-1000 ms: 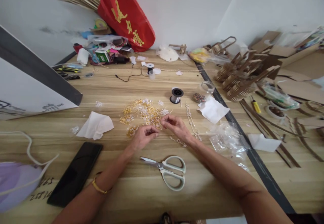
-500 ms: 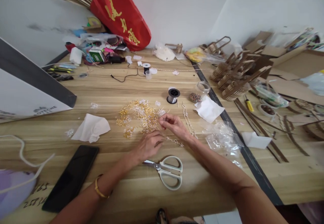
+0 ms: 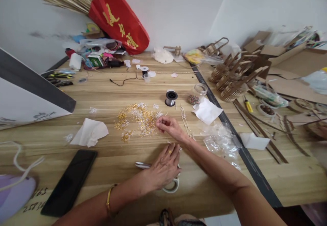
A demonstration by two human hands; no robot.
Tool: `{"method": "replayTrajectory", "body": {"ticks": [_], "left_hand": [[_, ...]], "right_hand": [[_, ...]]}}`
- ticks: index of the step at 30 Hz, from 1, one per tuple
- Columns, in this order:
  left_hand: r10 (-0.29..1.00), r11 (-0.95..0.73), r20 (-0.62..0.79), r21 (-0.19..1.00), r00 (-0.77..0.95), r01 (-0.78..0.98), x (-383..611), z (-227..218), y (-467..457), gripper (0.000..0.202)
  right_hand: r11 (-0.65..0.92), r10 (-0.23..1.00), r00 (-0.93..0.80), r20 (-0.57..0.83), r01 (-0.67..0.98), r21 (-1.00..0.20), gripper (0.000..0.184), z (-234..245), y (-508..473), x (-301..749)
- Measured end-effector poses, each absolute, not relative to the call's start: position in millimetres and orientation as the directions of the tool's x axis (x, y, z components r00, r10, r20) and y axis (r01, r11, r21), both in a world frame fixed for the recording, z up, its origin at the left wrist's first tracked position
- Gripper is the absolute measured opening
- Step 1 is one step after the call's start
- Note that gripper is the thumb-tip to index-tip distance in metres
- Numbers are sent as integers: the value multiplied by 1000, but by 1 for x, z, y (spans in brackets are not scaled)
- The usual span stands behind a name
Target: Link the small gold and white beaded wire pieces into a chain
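My left hand (image 3: 166, 164) lies palm down over the scissors (image 3: 171, 187), its fingers stretched out. The blades show to the left of it and part of one handle loop below it; the rest is hidden. Its fingertips reach a short beaded chain (image 3: 181, 148), mostly covered, and I cannot tell whether they touch it. Beside the pile of gold and silver jewelry findings (image 3: 145, 118), my right hand (image 3: 168, 126) is closed in a pinch. Whatever sits between its fingertips is too small to make out. A longer beaded chain (image 3: 184, 120) lies just right of that hand.
Behind the pile stands a spool of wire (image 3: 171, 98), with a glass jar (image 3: 200, 89) farther right. A phone (image 3: 70, 181) and a white cloth (image 3: 90, 132) lie at left. Clear plastic bags (image 3: 222, 140), white paper (image 3: 207, 110) and small woven baskets (image 3: 232, 83) are at right.
My left hand has moved right and nearer to me, from beside the pile onto the scissors, and its fingers have straightened. My right hand stays pinched by the pile. The view has shifted slightly.
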State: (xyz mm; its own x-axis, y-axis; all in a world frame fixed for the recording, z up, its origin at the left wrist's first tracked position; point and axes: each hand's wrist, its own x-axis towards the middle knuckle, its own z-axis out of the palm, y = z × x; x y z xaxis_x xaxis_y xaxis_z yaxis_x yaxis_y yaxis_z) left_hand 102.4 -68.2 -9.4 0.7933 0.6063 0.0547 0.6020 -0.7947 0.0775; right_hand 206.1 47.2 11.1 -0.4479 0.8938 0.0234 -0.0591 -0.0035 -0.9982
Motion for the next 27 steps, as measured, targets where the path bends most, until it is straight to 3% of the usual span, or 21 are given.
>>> {"method": "replayTrajectory", "body": {"ticks": [9,15,19,23,27], "left_hand": [[580,-792,48,266,813,549,109,-12,-72,54],[497,-838,150,339,855,428,101,2,-66,44],[540,-805,220,418,813,421,88,10,-52,20],[645,-738,276,467,712,488,74,7,-36,21],[782,-593,283,612,556,522,69,2,-27,18]], "right_hand": [[-10,877,-480,24,-69,-998,31,22,42,204],[2,869,-494,19,-35,-999,30,19,43,206],[32,865,-500,44,-33,-999,27,20,48,212],[24,851,-524,40,-39,-999,24,26,52,219],[-14,852,-523,4,-30,-999,26,33,55,223]]}}
